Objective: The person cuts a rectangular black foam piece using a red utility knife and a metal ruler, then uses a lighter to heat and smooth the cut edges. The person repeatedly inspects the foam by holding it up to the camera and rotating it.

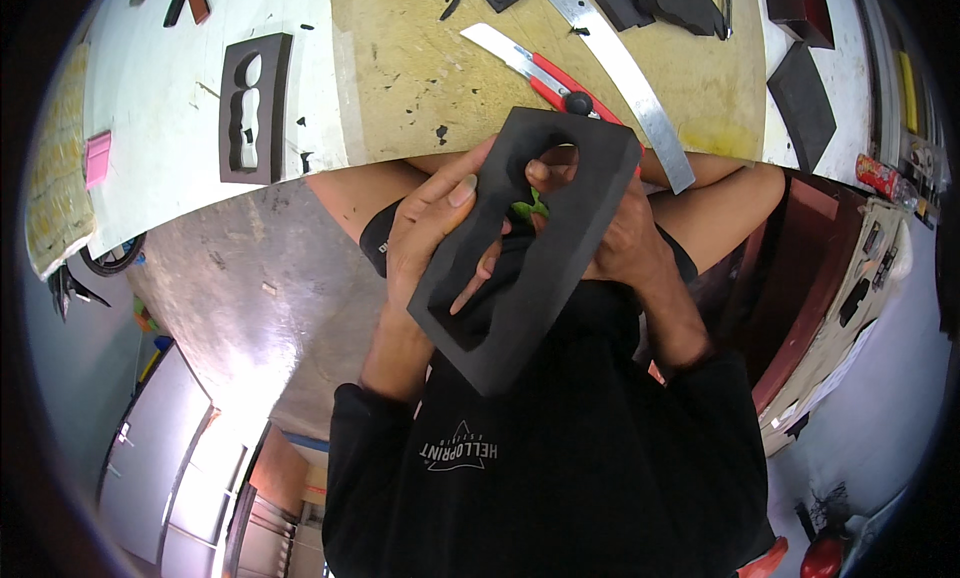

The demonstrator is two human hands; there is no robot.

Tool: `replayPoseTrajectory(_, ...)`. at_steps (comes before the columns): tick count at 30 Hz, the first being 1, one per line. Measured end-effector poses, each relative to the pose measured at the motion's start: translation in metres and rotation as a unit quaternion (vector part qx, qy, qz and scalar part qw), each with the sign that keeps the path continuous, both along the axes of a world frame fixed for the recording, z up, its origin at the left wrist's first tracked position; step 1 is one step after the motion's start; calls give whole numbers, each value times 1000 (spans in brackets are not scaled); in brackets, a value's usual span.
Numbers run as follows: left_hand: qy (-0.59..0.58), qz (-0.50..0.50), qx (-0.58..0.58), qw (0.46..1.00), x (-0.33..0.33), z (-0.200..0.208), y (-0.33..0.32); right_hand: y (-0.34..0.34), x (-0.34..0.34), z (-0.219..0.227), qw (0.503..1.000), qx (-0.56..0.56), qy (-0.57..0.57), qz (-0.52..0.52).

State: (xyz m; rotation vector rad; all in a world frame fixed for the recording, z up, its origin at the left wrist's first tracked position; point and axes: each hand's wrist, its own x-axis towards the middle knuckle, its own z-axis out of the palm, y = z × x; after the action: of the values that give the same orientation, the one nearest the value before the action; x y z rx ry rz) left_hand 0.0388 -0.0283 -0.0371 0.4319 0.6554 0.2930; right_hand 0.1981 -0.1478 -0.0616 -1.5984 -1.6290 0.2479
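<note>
A thick block of black foam [555, 298] with a shaped opening cut through it is held up in front of me, tilted, above my lap. My left hand [425, 218] grips its left side, the thumb on the front face. My right hand [628, 228] holds it from the right, mostly behind the block. Fingertips show through the upper and lower parts of the opening, and a small green patch [528, 208] is visible there too; I cannot make out what it is. Just beyond the block, a red utility knife [550, 78] with its blade out lies on the table.
A metal ruler [620, 73] lies across the yellowish cutting board [400, 98]. A second foam piece with a cut-out [233, 128] lies on the white table at left, near a pink pad [97, 158]. Dark foam offcuts [680, 3] and a black sheet [803, 108] are at far right.
</note>
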Motion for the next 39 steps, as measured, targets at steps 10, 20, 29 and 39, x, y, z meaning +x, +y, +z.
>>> replayPoseTrajectory(10,52,36,-36,997,5,22,-10,-6,12,20,951,-123,-257,-118)
replayPoseTrajectory(20,13,4,25,1000,-2,20,-6,2,-8,21,984,-102,143,-16)
replayPoseTrajectory(29,12,2,43,999,-8,12,-3,7,1,18,990,-91,-97,-41)
replayPoseTrajectory(39,29,65,44,996,-3,18,-11,-9,6,3,974,11,-173,-146)
